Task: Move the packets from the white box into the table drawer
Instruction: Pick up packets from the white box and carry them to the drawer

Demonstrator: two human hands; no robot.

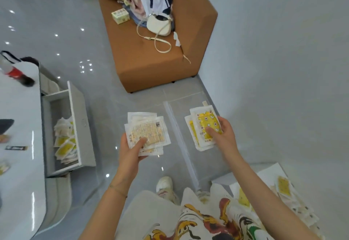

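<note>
White box (270, 169) partly behind an arm (264, 192), cut at the bottom edge; print on packets (147, 132) illegible

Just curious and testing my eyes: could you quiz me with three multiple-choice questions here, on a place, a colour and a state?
1. Where is the drawer? A) at the person's left B) at their right C) behind them
2. What colour is the sofa? A) blue B) orange-brown C) green
3. What is the left hand doing? A) hanging free B) gripping a stack of packets C) pushing the drawer
Answers: A, it juts out at the left edge; B, its seat is orange-brown; B, its thumb lies over the stack.
</note>
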